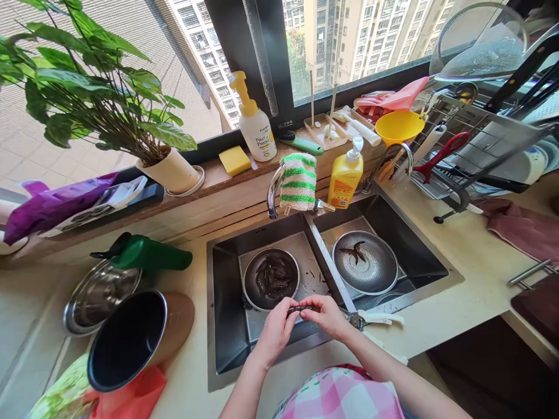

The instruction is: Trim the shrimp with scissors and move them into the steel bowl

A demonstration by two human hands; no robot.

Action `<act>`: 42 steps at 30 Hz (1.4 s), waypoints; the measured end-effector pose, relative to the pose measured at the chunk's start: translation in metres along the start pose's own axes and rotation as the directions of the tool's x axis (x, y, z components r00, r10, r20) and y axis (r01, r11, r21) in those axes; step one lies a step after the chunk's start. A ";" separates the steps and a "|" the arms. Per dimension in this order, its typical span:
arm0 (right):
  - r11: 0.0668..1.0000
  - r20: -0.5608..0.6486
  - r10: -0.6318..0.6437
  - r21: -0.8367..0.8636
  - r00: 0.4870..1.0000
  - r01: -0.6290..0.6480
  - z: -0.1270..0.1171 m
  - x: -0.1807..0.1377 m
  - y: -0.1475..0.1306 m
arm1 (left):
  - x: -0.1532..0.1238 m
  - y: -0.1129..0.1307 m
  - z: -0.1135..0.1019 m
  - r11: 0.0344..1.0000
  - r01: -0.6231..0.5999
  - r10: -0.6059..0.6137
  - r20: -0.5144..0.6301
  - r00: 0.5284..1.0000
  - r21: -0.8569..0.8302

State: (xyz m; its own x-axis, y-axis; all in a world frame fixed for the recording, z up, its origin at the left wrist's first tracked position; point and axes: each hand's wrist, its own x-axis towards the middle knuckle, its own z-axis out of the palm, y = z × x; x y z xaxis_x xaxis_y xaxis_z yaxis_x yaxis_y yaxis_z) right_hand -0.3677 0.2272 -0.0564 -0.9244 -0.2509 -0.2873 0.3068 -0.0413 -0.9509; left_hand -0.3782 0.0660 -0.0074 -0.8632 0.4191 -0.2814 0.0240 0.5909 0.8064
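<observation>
My left hand (276,327) and my right hand (324,315) meet over the front edge of the double sink (227,326). Together they pinch a small dark slender fish (300,308) between the fingertips. Just beyond them, a round bowl (252,289) in the left basin holds several similar dark fish. A metal strainer bowl (378,279) in the right basin holds two more. Scissors with white handles (375,319) lie on the sink's rim just right of my right hand.
A tap (273,195) with a green-striped cloth (297,181) hangs over the divider. A yellow soap bottle (345,176) stands behind the right basin. A dark pot (127,340), metal bowl (101,294) and green jug (146,254) sit left; dish rack (476,139) right.
</observation>
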 end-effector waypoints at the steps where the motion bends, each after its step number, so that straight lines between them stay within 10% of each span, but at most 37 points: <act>1: 1.000 0.001 0.002 -0.007 1.000 -0.002 0.000 0.000 0.000 | 0.000 0.000 0.000 1.000 0.000 0.000 0.002 1.000 0.004; 42: 0.989 0.003 -0.120 -0.083 0.993 0.120 -0.005 0.014 0.019 | -0.002 -0.010 0.018 0.975 0.083 -0.067 0.080 0.995 -0.204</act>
State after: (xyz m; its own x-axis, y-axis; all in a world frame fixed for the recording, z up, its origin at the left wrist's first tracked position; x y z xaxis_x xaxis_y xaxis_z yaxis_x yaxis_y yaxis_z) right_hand -0.3762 0.2278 -0.0789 -0.9540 -0.2467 -0.1704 0.1736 0.0090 -0.9848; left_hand -0.3680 0.0714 -0.0240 -0.8197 0.4323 -0.3758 -0.1507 0.4702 0.8696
